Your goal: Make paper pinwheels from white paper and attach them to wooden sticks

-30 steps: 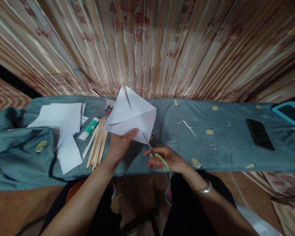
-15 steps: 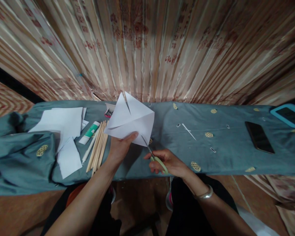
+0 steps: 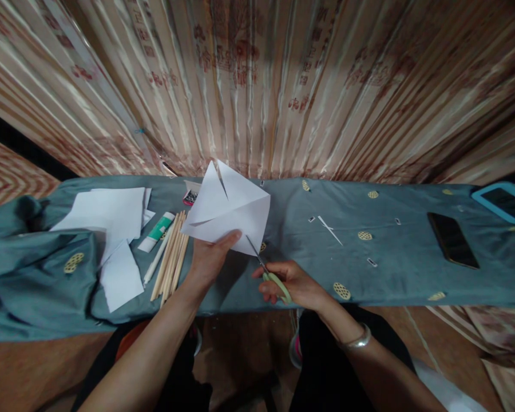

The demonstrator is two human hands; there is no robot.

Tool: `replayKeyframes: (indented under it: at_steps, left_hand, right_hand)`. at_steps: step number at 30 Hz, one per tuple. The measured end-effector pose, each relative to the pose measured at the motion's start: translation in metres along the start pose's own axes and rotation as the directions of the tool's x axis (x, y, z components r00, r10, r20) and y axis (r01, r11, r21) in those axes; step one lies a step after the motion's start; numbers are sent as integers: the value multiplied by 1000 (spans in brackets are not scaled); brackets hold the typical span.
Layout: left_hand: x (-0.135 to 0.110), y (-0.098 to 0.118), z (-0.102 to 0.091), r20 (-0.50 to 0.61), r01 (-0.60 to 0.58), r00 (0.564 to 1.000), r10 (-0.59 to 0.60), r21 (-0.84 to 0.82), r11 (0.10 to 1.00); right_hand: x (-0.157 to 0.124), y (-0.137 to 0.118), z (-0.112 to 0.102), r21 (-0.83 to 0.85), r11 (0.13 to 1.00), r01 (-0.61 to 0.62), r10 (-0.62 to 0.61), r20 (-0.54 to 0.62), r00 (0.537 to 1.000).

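My left hand (image 3: 210, 257) is closed on the lower edge of a folded white paper sheet (image 3: 229, 209), held up above a table covered in blue-green cloth (image 3: 395, 252). The sheet has a slit near its top point. My right hand (image 3: 289, 285) grips green-handled scissors (image 3: 271, 274), whose blades point up-left and touch the sheet's lower right edge. A silver bangle (image 3: 355, 339) sits on my right wrist.
Left of my hand lie a bundle of wooden sticks (image 3: 170, 254), a white-green glue tube (image 3: 156, 232) and loose white sheets (image 3: 109, 217). Paper scraps (image 3: 329, 228) dot the middle. A black phone (image 3: 452, 239) and a blue-cased device (image 3: 504, 201) lie right. A striped curtain (image 3: 257, 86) hangs behind.
The view has shifted slightly downward since a second ago. Both hands, the sheet and the scissors keep nearly the same pose relative to each other.
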State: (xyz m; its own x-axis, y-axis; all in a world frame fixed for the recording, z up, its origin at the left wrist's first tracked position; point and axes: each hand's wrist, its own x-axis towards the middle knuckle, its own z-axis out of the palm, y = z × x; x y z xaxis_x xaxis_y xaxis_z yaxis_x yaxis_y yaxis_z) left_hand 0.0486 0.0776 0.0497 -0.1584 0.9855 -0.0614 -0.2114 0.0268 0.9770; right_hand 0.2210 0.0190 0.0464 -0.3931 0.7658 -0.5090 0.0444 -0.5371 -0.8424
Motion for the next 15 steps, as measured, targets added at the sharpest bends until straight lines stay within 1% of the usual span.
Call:
replayKeyframes:
  at_steps: [6,15]
  left_hand:
    - [-2,-6,0,18,0,1000,0,-7,1000]
    - [-2,-2,2,11,9,1000,-9,-1,1000]
  right_hand:
    - [0,0,1,6,999,31,-31,-16,999]
    - [1,3,2,17,1000,26,-26,-28,999]
